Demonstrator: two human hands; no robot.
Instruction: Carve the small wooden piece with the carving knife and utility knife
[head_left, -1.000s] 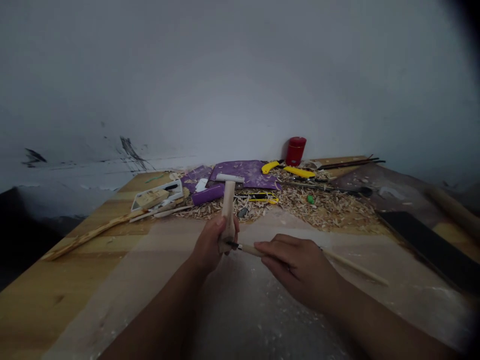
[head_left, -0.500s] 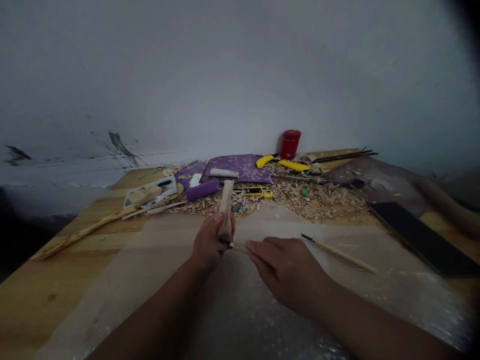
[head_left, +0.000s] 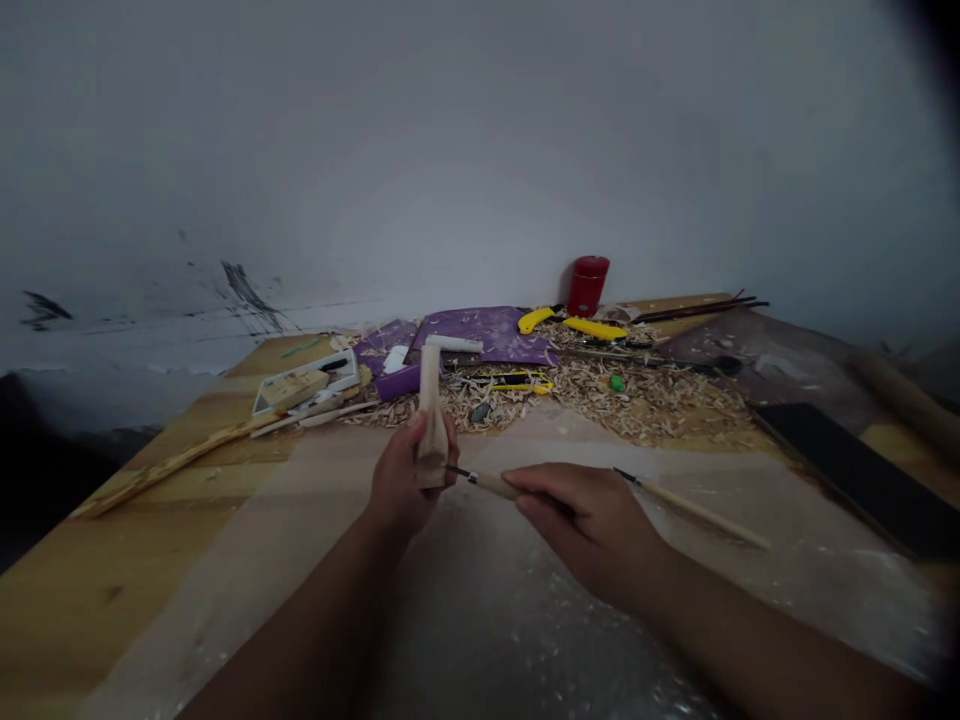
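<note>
Gripping a tall pale wood carving (head_left: 430, 420) upright, the left hand (head_left: 405, 482) is clamped around its lower end. The right hand (head_left: 581, 525), apart from it, pinches a small carving tool (head_left: 487, 484) crosswise (its dark blade tip (head_left: 454, 470) just beside the wood's right side).

A dim, grey, slightly underexposed scene in soft, even light whose source cannot be told, so the pale wall (head_left: 450, 150) looks flat, while the top right corner of the frame fades to black and the area left of the wooden table (head_left: 97, 620) sinks into deep shadow. Wide-angle distortion slants the table's edges and stretches the forearms toward the near corners. A faint whitish glare lies on the plastic sheet (head_left: 825, 590) at near right, and the far wood shavings (head_left: 645, 400) and both hands, left (head_left: 409, 480) and right (head_left: 592, 530), look soft and slightly grainy, with only weak shadows beneath them.
</note>
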